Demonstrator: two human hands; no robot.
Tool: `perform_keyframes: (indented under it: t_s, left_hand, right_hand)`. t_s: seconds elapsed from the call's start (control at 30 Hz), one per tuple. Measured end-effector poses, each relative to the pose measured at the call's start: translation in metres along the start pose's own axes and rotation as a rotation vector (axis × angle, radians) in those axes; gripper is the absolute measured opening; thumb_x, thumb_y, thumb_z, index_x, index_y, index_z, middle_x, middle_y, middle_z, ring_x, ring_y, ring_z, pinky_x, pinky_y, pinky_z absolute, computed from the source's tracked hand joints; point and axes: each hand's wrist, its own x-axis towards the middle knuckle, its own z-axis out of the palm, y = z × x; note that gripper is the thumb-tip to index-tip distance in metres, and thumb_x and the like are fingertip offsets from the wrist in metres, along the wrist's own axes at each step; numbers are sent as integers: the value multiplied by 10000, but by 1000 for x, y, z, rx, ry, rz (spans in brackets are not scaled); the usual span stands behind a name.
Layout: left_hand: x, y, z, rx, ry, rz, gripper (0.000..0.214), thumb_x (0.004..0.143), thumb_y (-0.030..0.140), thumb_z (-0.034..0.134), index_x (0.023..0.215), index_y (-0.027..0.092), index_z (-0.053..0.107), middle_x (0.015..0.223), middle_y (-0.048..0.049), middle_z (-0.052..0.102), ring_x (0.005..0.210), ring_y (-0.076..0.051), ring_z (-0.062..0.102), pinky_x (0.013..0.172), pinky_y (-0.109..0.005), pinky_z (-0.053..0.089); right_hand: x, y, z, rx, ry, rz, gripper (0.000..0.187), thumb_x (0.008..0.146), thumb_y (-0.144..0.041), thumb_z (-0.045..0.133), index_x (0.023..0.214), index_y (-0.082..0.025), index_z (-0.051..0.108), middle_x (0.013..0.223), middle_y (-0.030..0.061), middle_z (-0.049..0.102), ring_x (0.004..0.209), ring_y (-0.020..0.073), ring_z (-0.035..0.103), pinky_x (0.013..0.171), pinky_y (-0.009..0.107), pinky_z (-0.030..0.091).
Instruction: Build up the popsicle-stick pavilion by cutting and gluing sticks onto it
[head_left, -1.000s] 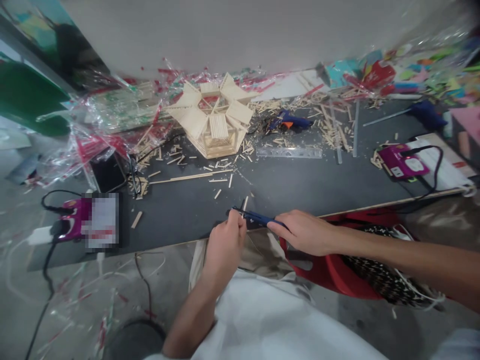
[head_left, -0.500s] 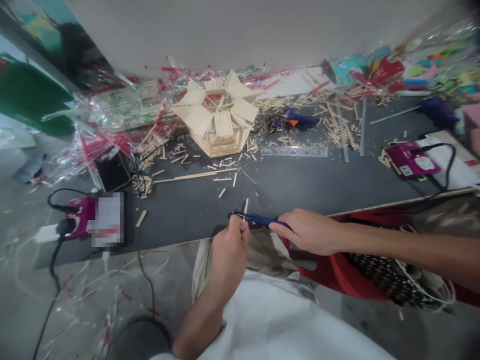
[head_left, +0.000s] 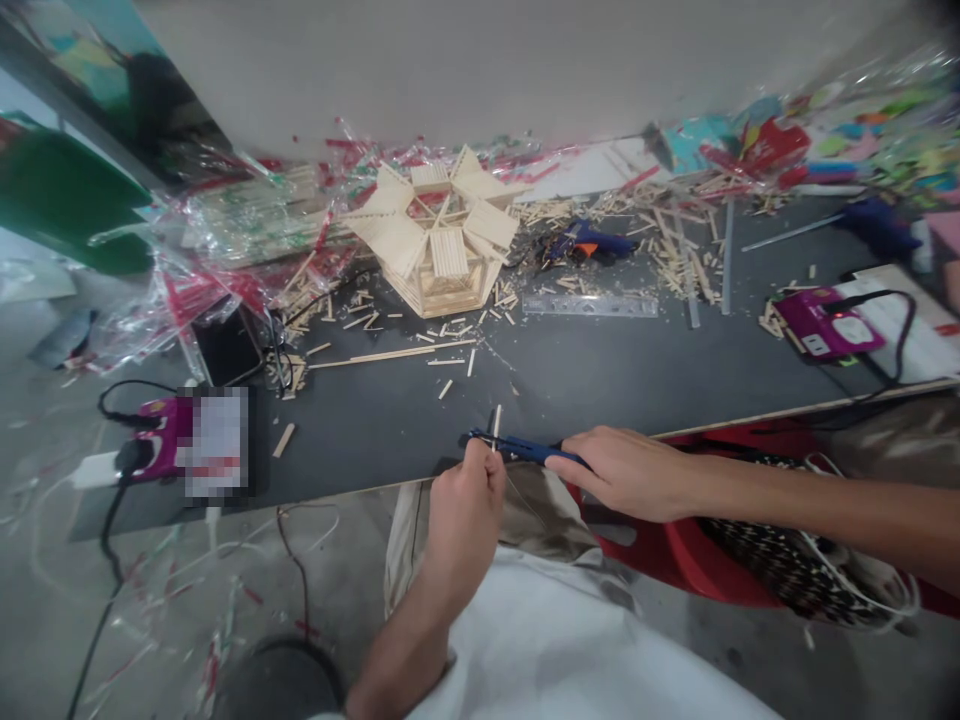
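Note:
My left hand (head_left: 466,500) is closed at the table's front edge, pinching a thin wooden stick (head_left: 497,422) that points up and away from me. My right hand (head_left: 626,472) is wrapped round a blue-handled cutting tool (head_left: 534,450). The tool lies across the stick, and its dark narrow tip reaches just above my left fingertips. Its exact kind is hard to make out. Beyond both hands, a star-shaped model built of wooden sticks (head_left: 450,255) stands on the dark table (head_left: 600,370).
Loose sticks (head_left: 397,352) and a clear ruler (head_left: 589,305) lie before the model. A blue glue gun (head_left: 592,240) rests to its right. Purple power boxes (head_left: 836,320) sit at both ends, with a phone (head_left: 225,342) at left. Plastic wrappers (head_left: 225,225) crowd the back.
Both hands stay at the same stick, apart from a slight shift of the view. A dark sliver seen beside the stick earlier no longer shows; the tool's tip looks narrower.

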Motion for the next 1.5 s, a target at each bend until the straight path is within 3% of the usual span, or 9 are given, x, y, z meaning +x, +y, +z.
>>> perform_keyframes:
  t_s: [0.43, 0.7, 0.9, 1.0, 1.1, 1.27, 1.4, 1.5]
  left_hand:
    - [1, 18, -3, 76, -114, -33, 238, 1062, 198, 512, 840, 261, 453, 656, 0, 639, 583, -193, 645, 576, -279, 234]
    - [-4, 5, -3, -66, 83, 16, 257, 1030, 236, 517, 797, 263, 411, 563, 75, 420, 479, -138, 450, 572, -237, 264]
    - [-1, -9, -13, -97, 136, 35, 242, 1042, 278, 536, 831, 265, 417, 557, 102, 390, 465, -115, 407, 566, -209, 283]
    - [7, -16, -17, -97, 152, 39, 191, 1057, 296, 558, 905, 267, 445, 602, 95, 485, 491, -121, 475, 581, -205, 321]
    - [23, -17, -17, -25, 58, 89, 88, 1077, 304, 583, 1090, 254, 511, 689, 66, 626, 591, -159, 619, 629, -231, 379]
    - [58, 1, -23, 243, -248, 166, 213, 1119, 330, 545, 1297, 213, 555, 978, -57, 807, 920, -268, 792, 703, -300, 459]
    - [78, 17, -32, 435, -352, 207, 200, 1121, 328, 525, 1228, 195, 629, 1171, -121, 787, 1034, -325, 792, 720, -343, 518]
    - [88, 19, -37, 503, -381, 295, 207, 1121, 297, 514, 1234, 167, 629, 1179, -127, 767, 1032, -320, 785, 761, -362, 559]
  right_hand:
    - [-16, 5, 8, 72, 0, -22, 581, 1149, -482, 255, 944, -197, 717, 966, 148, 802, 893, 301, 733, 726, 366, 377]
    - [-7, 0, 4, -20, 51, 40, 623, 1165, -518, 262, 905, -179, 716, 893, 147, 782, 815, 278, 731, 690, 349, 335]
    - [1, 6, -9, -115, 145, -21, 502, 1149, -499, 351, 913, -197, 676, 896, 122, 770, 823, 270, 722, 674, 334, 314]
    - [7, 11, -14, -96, 227, -14, 474, 1137, -488, 340, 884, -207, 626, 909, 130, 759, 850, 281, 719, 705, 341, 340]
    - [16, 21, -14, 6, 331, 13, 484, 1128, -490, 295, 833, -224, 571, 883, 131, 745, 848, 278, 710, 739, 348, 374]
    - [25, 39, -8, -24, 513, 157, 479, 1115, -503, 324, 882, -206, 618, 875, 150, 736, 838, 305, 705, 713, 363, 390]
    - [34, 54, 6, -215, 752, 307, 456, 1086, -514, 450, 1136, -130, 689, 1065, 203, 745, 984, 368, 713, 704, 383, 422]
    - [42, 68, 21, -261, 894, 298, 525, 1071, -568, 495, 1216, -104, 695, 1097, 214, 740, 1003, 376, 706, 752, 405, 476]
